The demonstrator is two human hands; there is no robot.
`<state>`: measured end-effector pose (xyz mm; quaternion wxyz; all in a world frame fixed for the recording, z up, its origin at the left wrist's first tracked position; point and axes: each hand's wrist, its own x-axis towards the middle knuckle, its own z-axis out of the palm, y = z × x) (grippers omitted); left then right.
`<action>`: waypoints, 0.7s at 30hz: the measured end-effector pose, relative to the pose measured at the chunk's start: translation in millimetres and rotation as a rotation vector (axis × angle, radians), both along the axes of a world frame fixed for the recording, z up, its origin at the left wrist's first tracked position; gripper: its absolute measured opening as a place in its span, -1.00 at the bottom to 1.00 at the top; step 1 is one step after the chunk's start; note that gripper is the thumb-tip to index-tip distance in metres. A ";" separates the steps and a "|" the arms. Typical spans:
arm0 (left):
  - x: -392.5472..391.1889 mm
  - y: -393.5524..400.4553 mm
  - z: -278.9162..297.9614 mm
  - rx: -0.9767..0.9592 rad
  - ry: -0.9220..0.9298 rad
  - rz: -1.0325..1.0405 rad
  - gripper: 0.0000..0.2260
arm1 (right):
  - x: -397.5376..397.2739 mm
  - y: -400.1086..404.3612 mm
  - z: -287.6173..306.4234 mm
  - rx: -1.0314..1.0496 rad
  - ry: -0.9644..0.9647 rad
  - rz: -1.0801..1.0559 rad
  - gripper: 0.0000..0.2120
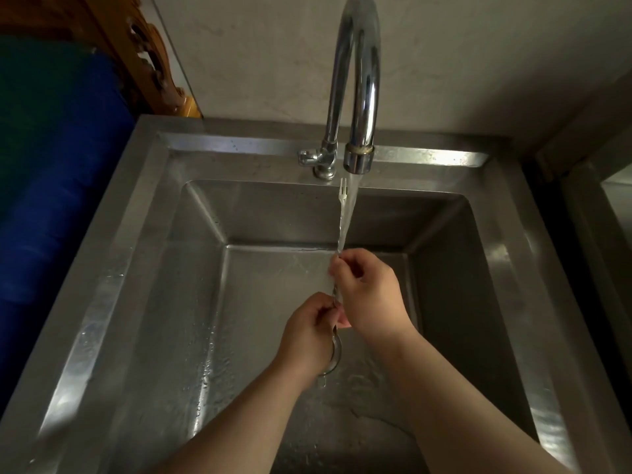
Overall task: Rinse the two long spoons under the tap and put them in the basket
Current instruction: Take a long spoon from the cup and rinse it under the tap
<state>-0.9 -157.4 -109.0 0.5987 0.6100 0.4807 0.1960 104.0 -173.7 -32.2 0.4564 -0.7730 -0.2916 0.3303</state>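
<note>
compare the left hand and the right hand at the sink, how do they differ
The right hand sits higher and nearer the tap, pinching the utensil handle just below the running stream. The left hand is lower and nearer the person, gripping the bowl end, which pokes out beneath it. Both are closed around the same long utensil over the steel sink.

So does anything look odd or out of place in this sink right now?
One thing: the task names a basket, but none is in view. Otherwise nothing stands out: both hands, left and right, hold a long spoon up in the tap stream over the sink.
</note>
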 end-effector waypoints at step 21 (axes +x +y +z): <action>-24.0 -23.7 -26.7 -0.054 0.229 -0.127 -0.81 | 1.0 -1.5 12.5 0.085 -0.045 -0.018 -0.90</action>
